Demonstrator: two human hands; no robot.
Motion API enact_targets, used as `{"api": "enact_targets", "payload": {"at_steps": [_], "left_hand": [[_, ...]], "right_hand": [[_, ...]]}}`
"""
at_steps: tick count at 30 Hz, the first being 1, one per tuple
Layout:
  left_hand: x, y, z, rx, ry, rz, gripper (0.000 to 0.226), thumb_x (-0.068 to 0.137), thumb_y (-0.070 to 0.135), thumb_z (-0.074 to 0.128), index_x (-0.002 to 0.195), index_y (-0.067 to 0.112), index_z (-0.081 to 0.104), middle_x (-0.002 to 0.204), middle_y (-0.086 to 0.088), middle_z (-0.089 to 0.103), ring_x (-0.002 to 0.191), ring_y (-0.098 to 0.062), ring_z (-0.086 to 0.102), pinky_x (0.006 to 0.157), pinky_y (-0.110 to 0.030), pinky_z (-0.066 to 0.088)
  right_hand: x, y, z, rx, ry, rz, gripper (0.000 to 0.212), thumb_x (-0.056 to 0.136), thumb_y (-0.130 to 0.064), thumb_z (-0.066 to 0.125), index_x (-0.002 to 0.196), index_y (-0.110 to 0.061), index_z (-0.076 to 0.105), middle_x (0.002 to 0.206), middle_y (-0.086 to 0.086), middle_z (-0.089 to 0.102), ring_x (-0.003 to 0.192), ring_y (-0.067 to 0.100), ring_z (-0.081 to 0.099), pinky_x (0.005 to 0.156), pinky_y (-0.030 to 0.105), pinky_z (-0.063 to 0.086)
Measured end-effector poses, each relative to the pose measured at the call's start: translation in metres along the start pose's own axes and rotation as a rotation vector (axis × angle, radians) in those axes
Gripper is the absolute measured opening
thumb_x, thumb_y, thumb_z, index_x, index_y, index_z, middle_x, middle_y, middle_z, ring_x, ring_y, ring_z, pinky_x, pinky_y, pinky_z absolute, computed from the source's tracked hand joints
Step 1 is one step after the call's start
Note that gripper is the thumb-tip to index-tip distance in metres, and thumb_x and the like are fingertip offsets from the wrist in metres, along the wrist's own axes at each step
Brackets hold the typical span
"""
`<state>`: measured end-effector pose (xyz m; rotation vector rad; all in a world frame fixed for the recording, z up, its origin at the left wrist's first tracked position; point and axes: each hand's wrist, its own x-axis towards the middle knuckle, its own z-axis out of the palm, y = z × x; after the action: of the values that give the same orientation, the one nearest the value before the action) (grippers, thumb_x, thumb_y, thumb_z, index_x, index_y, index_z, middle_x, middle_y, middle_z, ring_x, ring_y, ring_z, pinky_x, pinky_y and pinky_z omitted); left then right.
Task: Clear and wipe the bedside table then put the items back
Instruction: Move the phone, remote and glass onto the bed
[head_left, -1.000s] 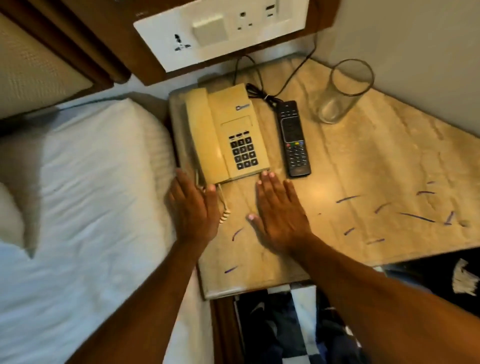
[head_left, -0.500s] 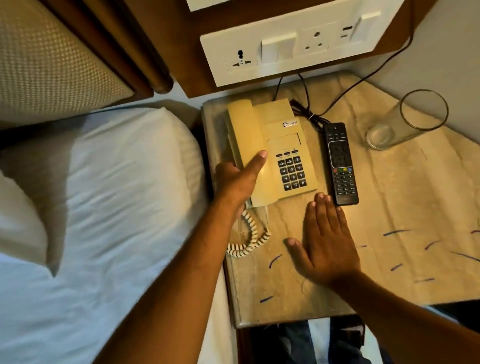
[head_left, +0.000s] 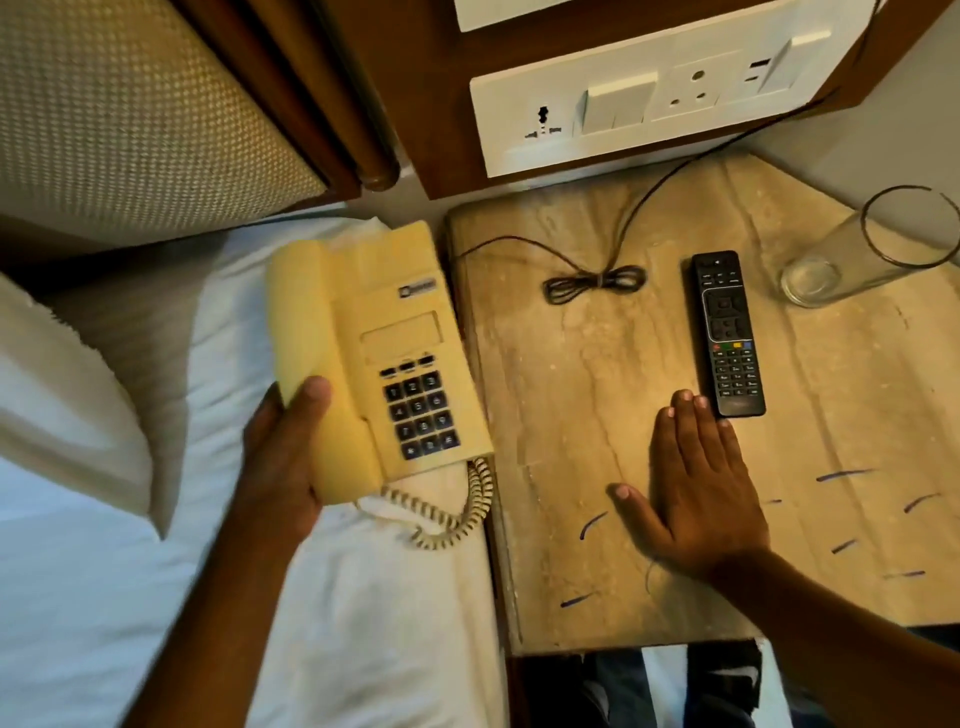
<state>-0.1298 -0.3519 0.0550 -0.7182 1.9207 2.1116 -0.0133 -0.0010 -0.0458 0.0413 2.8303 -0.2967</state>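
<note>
My left hand (head_left: 283, 457) grips the near end of a cream telephone (head_left: 374, 358), which is over the white bed just left of the marble bedside table (head_left: 571, 415). Its coiled cord (head_left: 457, 506) hangs at the table's left edge. My right hand (head_left: 696, 488) lies flat on the tabletop, fingers together, fingertips just short of a black remote (head_left: 727, 332). An empty clear glass (head_left: 872, 249) stands at the table's far right. Several blue ink marks (head_left: 841, 475) streak the near part of the tabletop.
A thin black cable (head_left: 597, 280) with a bundled loop lies on the table's back part and runs up the wall. A white socket and switch panel (head_left: 654, 104) hangs above. A pillow (head_left: 67, 415) and padded headboard (head_left: 130, 104) are at left.
My left hand took hold of the telephone and carried it left, off the table and over the bed. The black cable is now uncovered. My right hand stayed flat on the table.
</note>
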Motion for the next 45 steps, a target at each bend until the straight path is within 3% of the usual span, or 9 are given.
{"api": "enact_targets", "payload": {"at_steps": [6, 9, 11, 18, 22, 28, 34, 39, 45], "left_hand": [[0.019, 0.022, -0.079, 0.123, 0.002, -0.001, 0.082, 0.07, 0.059, 0.081, 0.14, 0.025, 0.057, 0.134, -0.004, 0.068, 0.124, -0.03, 0.064, 0.09, -0.056, 0.059], [0.021, 0.025, -0.085, 0.347, 0.119, 0.084, 0.029, 0.081, 0.055, 0.074, 0.097, 0.031, 0.076, 0.095, 0.012, 0.077, 0.098, -0.021, 0.068, 0.082, -0.038, 0.055], [0.022, 0.026, -0.086, 0.56, 0.188, 0.212, 0.034, 0.077, 0.061, 0.073, 0.084, 0.027, 0.071, 0.086, 0.007, 0.071, 0.086, -0.017, 0.061, 0.079, -0.036, 0.049], [-0.001, 0.0, -0.021, 1.115, 0.564, 0.724, 0.058, 0.094, 0.032, 0.061, 0.137, -0.005, 0.051, 0.139, -0.031, 0.051, 0.129, -0.045, 0.046, 0.11, -0.044, 0.034], [-0.024, -0.046, 0.089, 1.156, 0.36, 0.935, 0.054, 0.096, 0.025, 0.057, 0.14, -0.005, 0.049, 0.14, -0.03, 0.051, 0.131, -0.041, 0.041, 0.112, -0.052, 0.032], [-0.05, -0.095, 0.246, 1.18, -0.117, 0.661, 0.068, 0.096, 0.037, 0.055, 0.149, -0.003, 0.038, 0.143, -0.024, 0.048, 0.127, -0.039, 0.045, 0.107, -0.048, 0.039], [-0.033, -0.106, 0.351, 1.308, -0.255, 0.44, 0.098, 0.086, 0.055, 0.065, 0.151, -0.007, 0.024, 0.143, -0.019, 0.044, 0.125, -0.032, 0.047, 0.102, -0.04, 0.044], [-0.028, -0.092, 0.324, 1.303, -0.199, 0.395, 0.078, 0.093, 0.039, 0.059, 0.15, -0.004, 0.028, 0.14, -0.018, 0.045, 0.121, -0.028, 0.052, 0.09, -0.032, 0.05], [-0.103, -0.085, 0.185, 1.282, -0.066, 0.468, 0.08, 0.088, 0.047, 0.051, 0.147, -0.006, 0.038, 0.125, -0.018, 0.056, 0.102, -0.029, 0.064, 0.068, -0.027, 0.05]], "right_hand": [[0.0, -0.001, -0.001, -0.012, 0.006, 0.007, 0.097, 0.092, -0.067, 0.028, 0.155, 0.001, 0.003, 0.164, 0.02, -0.008, 0.153, 0.028, -0.013, 0.125, 0.049, 0.005], [0.0, -0.001, -0.001, -0.006, 0.011, 0.003, 0.097, 0.091, -0.068, 0.027, 0.155, 0.001, 0.002, 0.165, 0.02, -0.009, 0.153, 0.027, -0.014, 0.125, 0.048, 0.005], [-0.001, -0.001, -0.002, -0.007, 0.017, -0.006, 0.097, 0.091, -0.068, 0.026, 0.155, 0.001, 0.002, 0.165, 0.02, -0.009, 0.153, 0.027, -0.014, 0.125, 0.048, 0.004], [-0.001, 0.001, -0.001, -0.007, 0.052, -0.033, 0.097, 0.092, -0.069, 0.025, 0.155, 0.002, 0.007, 0.165, 0.022, -0.003, 0.154, 0.03, -0.01, 0.125, 0.048, 0.004], [-0.008, 0.026, -0.002, 0.048, 0.017, -0.129, 0.09, 0.094, -0.066, 0.025, 0.155, 0.0, 0.013, 0.165, 0.021, 0.003, 0.154, 0.031, 0.0, 0.123, 0.05, 0.012], [-0.061, 0.066, 0.012, 0.001, 0.018, -0.131, 0.081, 0.097, -0.061, 0.026, 0.155, -0.004, 0.021, 0.165, 0.016, 0.011, 0.154, 0.028, 0.008, 0.122, 0.047, 0.015], [-0.056, 0.065, 0.012, 0.051, 0.044, 0.091, 0.087, 0.095, -0.059, 0.034, 0.155, 0.0, 0.013, 0.165, 0.021, 0.003, 0.154, 0.031, -0.003, 0.125, 0.043, 0.003], [-0.056, 0.064, 0.012, 0.028, 0.017, 0.056, 0.087, 0.096, -0.06, 0.031, 0.155, 0.001, 0.012, 0.165, 0.021, 0.001, 0.154, 0.031, -0.003, 0.124, 0.044, 0.004], [-0.056, 0.056, 0.009, 0.002, 0.024, 0.06, 0.089, 0.094, -0.062, 0.028, 0.154, 0.003, 0.015, 0.165, 0.022, 0.002, 0.154, 0.033, -0.001, 0.125, 0.045, 0.003]]}}
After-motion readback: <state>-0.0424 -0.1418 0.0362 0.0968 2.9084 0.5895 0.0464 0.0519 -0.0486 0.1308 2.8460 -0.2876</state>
